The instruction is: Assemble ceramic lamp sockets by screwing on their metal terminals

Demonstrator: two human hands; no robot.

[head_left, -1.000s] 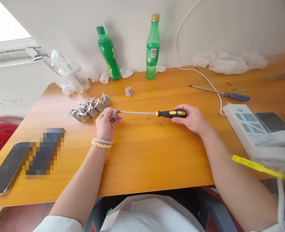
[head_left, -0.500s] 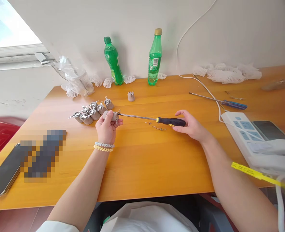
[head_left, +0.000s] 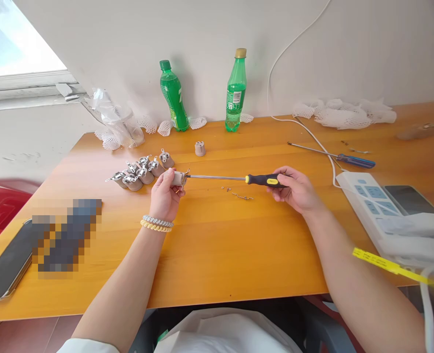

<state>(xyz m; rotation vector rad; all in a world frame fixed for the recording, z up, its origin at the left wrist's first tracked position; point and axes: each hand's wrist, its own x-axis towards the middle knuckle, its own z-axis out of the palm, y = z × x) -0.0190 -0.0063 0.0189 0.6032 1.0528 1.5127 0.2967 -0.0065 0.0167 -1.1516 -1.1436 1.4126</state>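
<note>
Head | matte taupe cylinder (head_left: 178, 179) | screwdriver (head_left: 253, 180): slim metal shaft (head_left: 217, 178)

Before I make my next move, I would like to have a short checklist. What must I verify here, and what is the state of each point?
1. Left hand has hold of the grey-brown part: ok, thumb and fingers grip it.
2. Right hand is on the screwdriver: ok, it grips the black-and-yellow handle.
3. Screwdriver tip is at the part's metal fittings: ok.
4. Tip is properly seated in a screw: cannot tell, too small to see.
5. Loose screws are put away: not ok, they lie on the table.
6. Blue screwdriver is apart from both hands: ok.
</note>
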